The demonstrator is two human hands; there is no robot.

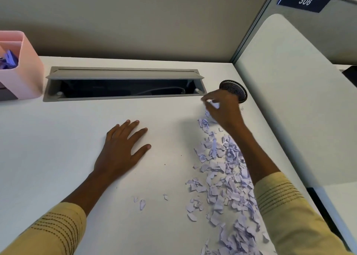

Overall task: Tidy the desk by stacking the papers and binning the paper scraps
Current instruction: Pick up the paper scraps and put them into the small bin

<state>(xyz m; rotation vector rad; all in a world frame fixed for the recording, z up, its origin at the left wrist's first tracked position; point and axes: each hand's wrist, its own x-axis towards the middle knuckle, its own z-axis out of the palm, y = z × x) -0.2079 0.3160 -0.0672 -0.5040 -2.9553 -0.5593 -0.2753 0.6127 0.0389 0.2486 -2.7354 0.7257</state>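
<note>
Scraps [224, 177] beside right hand [222, 109], seemingly pinching one; mesh cup [236, 89] behind.

The right hand [220, 107] was motion-blurred and covered part of the mesh cup [236, 89]. The pink bin [27, 65] was cut off at the left edge; the scrap pile [228, 187] ran off the bottom.

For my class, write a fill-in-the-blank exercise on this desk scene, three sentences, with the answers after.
1. The left hand lies flat on the ____.
2. The right hand pinches paper scraps beside a black ____ cup.
3. The pink bin stands at the desk's far ____ side.

Answers: desk; mesh; left
</note>
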